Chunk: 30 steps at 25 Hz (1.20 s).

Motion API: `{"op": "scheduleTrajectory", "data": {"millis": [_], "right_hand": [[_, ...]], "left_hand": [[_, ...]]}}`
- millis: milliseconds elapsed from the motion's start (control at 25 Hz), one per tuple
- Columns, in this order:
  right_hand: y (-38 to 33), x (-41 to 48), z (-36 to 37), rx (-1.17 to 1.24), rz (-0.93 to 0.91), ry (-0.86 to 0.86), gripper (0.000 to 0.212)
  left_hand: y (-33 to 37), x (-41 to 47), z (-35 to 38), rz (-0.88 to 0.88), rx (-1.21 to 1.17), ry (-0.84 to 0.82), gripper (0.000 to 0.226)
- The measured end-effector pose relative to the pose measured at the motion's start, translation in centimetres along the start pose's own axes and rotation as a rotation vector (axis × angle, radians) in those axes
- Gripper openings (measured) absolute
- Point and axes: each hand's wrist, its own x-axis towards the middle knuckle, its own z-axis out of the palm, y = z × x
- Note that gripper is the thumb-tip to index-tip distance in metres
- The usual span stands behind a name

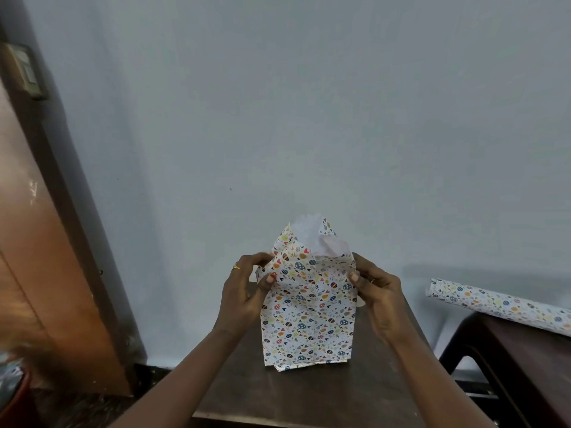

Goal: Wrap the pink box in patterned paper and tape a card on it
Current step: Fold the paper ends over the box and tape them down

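- In the head view, we saw a tall package wrapped in white paper printed with small coloured eggs, hearts and leaves point(306, 316) standing upright on a dark brown wooden table top point(309, 393), just below the centre of the frame.
- The pink box itself was hidden from us under that patterned paper; no pink surface showed.
- At the package's 12 o'clock end the paper stood open in loose points, with its plain white inner side point(312, 239) facing us.
- Our left hand point(244, 288) sat at 9 o'clock of the package, thumb on the front and fingers curled behind, pinching the upper left fold of paper; a gold ring showed on one finger.
- Our right hand point(375, 288) sat at 3 o'clock, thumb pressed on the front and fingers behind, pinching the upper right edge of the paper; a ring showed there too.
- At the package's 6 o'clock end the paper was folded under, touching the table.
- A roll of the same patterned paper point(497, 304) lay at 3 o'clock, well apart from the package, on a second dark table point(525, 366).
- A pale blue-grey wall point(278, 103) filled the frame from 12 o'clock, and an orange-brown wooden door point(40, 257) stood at 9 o'clock.
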Motion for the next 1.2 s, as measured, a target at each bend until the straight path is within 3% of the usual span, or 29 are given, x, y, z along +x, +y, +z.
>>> {"op": "scheduleTrajectory", "data": {"millis": [120,200,400,600,720,840,960,1080,1200], "right_hand": [[-0.2,0.0,-0.2,-0.118,0.021,-0.033,0.041],[-0.5,0.1,-0.3,-0.171,0.041,-0.037,0.017],[-1.6,1.2,-1.2,-0.237,0.05,-0.122,0.031],[-2.1,1.3,-1.6,-0.052,0.104,-0.157,0.044],[-1.7,1.1,-2.0,0.238,0.231,-0.15,0.067],[-1.1,0.5,-2.2,0.495,0.311,-0.102,0.078],[-1.6,0.4,-1.9,0.493,0.338,-0.074,0.067],[-2.4,0.8,-1.2,0.322,0.366,-0.059,0.024],[-2.3,0.8,-1.0,0.325,0.354,0.042,0.036]], "left_hand": [[-0.2,0.0,-0.3,0.006,0.041,-0.099,0.055],[-0.2,0.3,-0.7,-0.018,0.029,-0.2,0.056],[0.4,1.3,-3.1,0.025,0.113,-0.351,0.045],[0.3,-0.5,-3.9,-0.026,-0.02,-0.318,0.058],[0.3,-1.8,-3.1,-0.172,-0.166,-0.271,0.065],[0.6,-2.6,-2.2,-0.213,-0.171,-0.148,0.06],[1.3,-2.4,-1.9,-0.14,-0.167,-0.111,0.052],[2.2,-1.5,-2.1,-0.081,-0.108,-0.125,0.056],[2.3,-1.6,-2.2,-0.216,-0.202,-0.06,0.045]]}}
